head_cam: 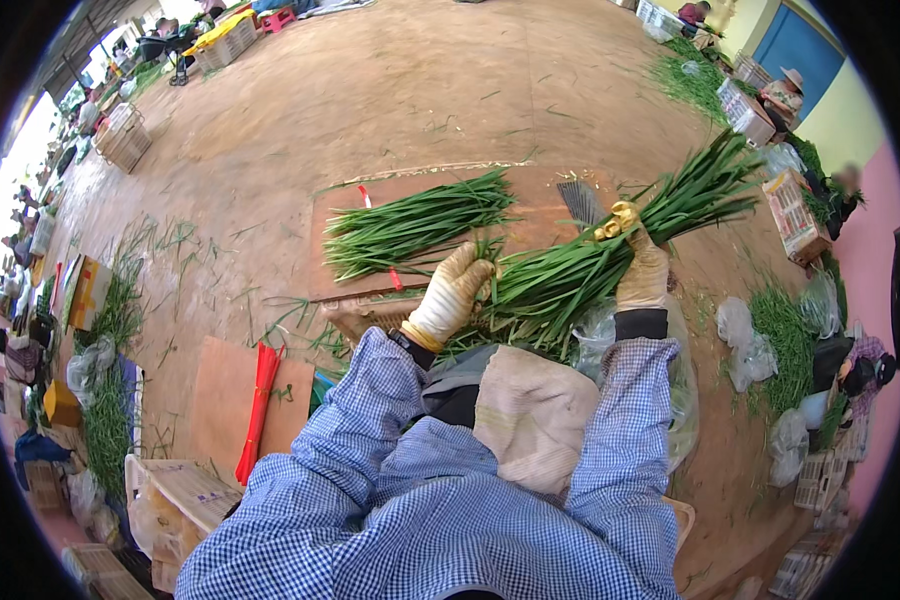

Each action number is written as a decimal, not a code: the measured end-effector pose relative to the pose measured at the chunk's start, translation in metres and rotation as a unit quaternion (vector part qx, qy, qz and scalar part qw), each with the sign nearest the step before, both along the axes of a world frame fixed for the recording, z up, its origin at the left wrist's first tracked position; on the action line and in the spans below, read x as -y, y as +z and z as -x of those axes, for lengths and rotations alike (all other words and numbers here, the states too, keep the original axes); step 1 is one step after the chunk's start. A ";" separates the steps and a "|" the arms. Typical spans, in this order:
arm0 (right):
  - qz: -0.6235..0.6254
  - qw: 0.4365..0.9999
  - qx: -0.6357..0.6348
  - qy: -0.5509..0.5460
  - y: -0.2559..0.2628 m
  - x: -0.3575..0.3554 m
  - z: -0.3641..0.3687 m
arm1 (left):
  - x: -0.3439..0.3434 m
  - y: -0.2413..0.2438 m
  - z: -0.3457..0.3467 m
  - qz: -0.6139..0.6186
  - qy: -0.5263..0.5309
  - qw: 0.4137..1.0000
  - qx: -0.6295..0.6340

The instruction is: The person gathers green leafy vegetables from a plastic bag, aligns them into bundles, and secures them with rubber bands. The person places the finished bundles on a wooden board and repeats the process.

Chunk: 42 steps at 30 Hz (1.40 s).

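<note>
My right hand [640, 259], in a stained glove with yellow fingertips, is closed around a thick bunch of garlic chives [562, 277]. The dark leaf tips point up to the right; the lower ends hang towards my lap. My left hand [456, 291], in a white and tan glove, pinches a few green strands [486, 246] beside the bunch's lower end. Ahead of it, a pile of garlic chives [420, 225] lies on a brown board [529, 217], with a red strip [396, 278] sticking out below. A dark comb-like piece [581, 201] rests near my right hand.
A bundle of red strips [259, 412] lies on another board [214, 382] at left. A beige cloth [536, 412] covers my lap. Plastic crates [122, 139], clear bags [742, 341] and heaped greens [784, 349] line both sides, where other people [784, 97] sit.
</note>
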State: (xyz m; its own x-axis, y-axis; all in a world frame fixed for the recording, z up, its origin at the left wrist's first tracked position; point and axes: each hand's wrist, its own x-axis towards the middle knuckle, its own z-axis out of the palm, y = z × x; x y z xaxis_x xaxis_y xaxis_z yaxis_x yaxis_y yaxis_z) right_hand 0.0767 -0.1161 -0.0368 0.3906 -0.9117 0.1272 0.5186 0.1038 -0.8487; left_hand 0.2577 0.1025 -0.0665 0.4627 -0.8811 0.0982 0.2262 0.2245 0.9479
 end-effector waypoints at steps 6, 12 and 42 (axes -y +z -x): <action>0.125 0.983 -0.028 0.129 0.059 -0.058 -0.018 | -0.012 -0.006 0.001 -0.061 0.080 0.971 0.217; 0.193 0.968 -0.091 0.130 0.042 -0.066 -0.035 | 0.008 0.043 0.014 0.046 0.121 0.990 0.046; 0.100 0.994 0.030 0.020 0.060 0.026 0.056 | -0.043 -0.019 -0.020 -0.131 -0.035 0.981 0.137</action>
